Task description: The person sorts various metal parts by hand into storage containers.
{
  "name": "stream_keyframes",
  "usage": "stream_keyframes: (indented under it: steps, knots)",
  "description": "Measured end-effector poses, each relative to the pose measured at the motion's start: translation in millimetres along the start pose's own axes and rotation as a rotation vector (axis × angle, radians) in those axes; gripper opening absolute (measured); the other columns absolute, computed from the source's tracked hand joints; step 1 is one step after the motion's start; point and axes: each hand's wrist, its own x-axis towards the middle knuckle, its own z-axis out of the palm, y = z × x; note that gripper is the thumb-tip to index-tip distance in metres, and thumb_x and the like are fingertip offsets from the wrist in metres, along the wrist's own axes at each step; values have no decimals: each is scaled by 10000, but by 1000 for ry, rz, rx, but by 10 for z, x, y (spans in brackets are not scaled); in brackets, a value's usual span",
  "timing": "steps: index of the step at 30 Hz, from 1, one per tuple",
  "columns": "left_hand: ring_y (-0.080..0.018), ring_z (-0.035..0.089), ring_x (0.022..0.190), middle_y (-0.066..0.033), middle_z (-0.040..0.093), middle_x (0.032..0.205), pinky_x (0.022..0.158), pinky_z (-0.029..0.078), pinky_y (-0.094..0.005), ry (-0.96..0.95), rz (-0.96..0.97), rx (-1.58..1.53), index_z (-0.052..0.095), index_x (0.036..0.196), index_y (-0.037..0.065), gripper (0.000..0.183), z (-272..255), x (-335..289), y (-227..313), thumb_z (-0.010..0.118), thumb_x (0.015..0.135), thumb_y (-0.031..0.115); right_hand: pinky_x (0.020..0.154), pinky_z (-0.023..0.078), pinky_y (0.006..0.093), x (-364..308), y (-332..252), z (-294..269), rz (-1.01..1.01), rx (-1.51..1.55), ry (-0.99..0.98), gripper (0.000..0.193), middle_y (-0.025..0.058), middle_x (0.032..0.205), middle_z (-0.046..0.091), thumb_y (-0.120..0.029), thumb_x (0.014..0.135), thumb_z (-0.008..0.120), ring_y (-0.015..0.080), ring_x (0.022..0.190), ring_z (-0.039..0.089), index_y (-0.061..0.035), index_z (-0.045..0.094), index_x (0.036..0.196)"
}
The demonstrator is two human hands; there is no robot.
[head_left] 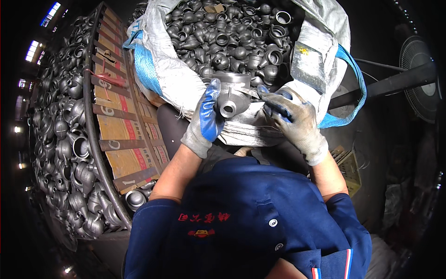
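Grey cast-metal fitting [231, 95] sits clamped in the left hand [204, 118], fingers wrapped round its body, open bore facing the camera, right at the near lip of the white woven bulk bag [162, 69]. Right hand [293, 118] lies half-open against the bag's folded edge just right of the fitting; can't tell if it pinches anything.

Risks, my read: the casting looks heavy with raw edges, so a one-handed hold could slip and drop it toward the legs. The pile of loose fittings [232, 37] inside the bag could roll out over the sagging lip.

Packaging: blue lifting strap [350, 74] on the bag's right side, silvery patch [307, 65] on its right wall. Left of the bag, tan cardboard sheets [118, 125] with red print line a round wire crate [69, 139] of more castings.
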Motion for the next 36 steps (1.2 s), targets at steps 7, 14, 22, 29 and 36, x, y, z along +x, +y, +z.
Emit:
stream_keyframes:
  steps: [7, 14, 22, 29, 36]
  knots:
    - [-215, 608, 1005, -128, 598, 1119, 907, 494, -345, -20, 87, 85, 501, 1211, 3, 384, -116, 67, -47, 464, 956, 288, 734, 494, 339, 12, 2, 18, 76, 150, -46, 291, 123, 924, 652, -64, 778, 665, 278, 829, 627, -77, 667, 1069]
    - [-184, 588, 1017, -117, 590, 1117, 918, 466, -308, 18, 170, 218, 501, 1207, -15, 367, -236, 97, -105, 460, 953, 247, 746, 515, 383, 24, -47, 30, 76, 175, -13, 354, 124, 1014, 631, -102, 753, 656, 311, 891, 624, -158, 646, 1103]
    - [-176, 562, 1053, -110, 571, 1145, 934, 441, -300, 24, 248, 390, 493, 1215, -37, 361, -265, 102, -140, 445, 963, 217, 692, 520, 389, -55, -92, 145, -54, -202, 19, 476, 103, 1036, 558, -92, 689, 689, 287, 870, 612, -216, 603, 1141]
    - [-174, 570, 1034, -117, 572, 1138, 915, 450, -299, 33, 392, 576, 495, 1223, -35, 369, -482, 167, -214, 476, 947, 209, 716, 523, 387, 10, -97, 25, 41, -83, -113, 436, 118, 1062, 571, -126, 722, 671, 289, 918, 612, -217, 604, 1143]
    - [-160, 582, 998, -119, 580, 1112, 879, 468, -280, 86, 326, 356, 493, 1231, -31, 379, -306, 85, -177, 506, 935, 205, 747, 498, 403, 5, -151, 57, 6, -151, 16, 461, 140, 966, 628, -33, 693, 664, 335, 861, 617, -164, 630, 1134]
